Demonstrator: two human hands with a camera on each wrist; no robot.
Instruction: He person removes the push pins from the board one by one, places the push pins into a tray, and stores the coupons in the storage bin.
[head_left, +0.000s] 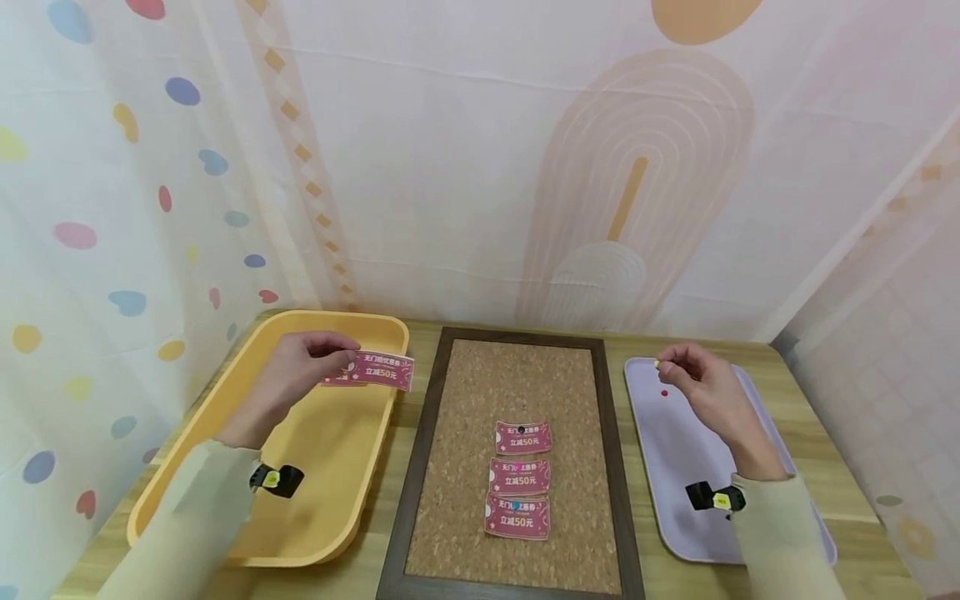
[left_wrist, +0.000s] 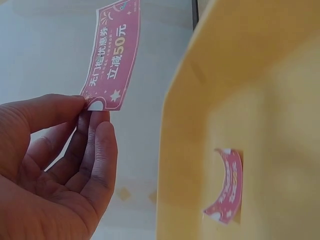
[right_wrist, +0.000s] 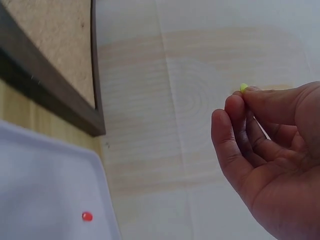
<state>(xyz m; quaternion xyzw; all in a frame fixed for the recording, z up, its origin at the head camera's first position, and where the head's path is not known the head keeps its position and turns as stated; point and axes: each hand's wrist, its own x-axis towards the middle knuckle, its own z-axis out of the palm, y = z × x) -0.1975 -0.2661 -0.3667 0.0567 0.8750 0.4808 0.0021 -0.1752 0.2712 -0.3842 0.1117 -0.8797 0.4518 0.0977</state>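
A: How much is done, please?
B: Three coupons point(head_left: 519, 478) are fixed on the cork board point(head_left: 465, 400), one below another, each with a small pin. I think two are left: the held coupon point(head_left: 382, 370) and the loose coupon point(left_wrist: 234, 182) in the yellow tray point(head_left: 322, 475).
A: What do the hands do?
B: The left hand point(head_left: 296, 371) pinches the held coupon by one end, above the yellow tray, left of the board. The right hand point(head_left: 703, 392) pinches a yellow pin point(right_wrist: 243, 87) between thumb and finger, over the purple tray point(head_left: 682, 492), where a red pin point(head_left: 664, 392) lies. Both things are apart from the board.
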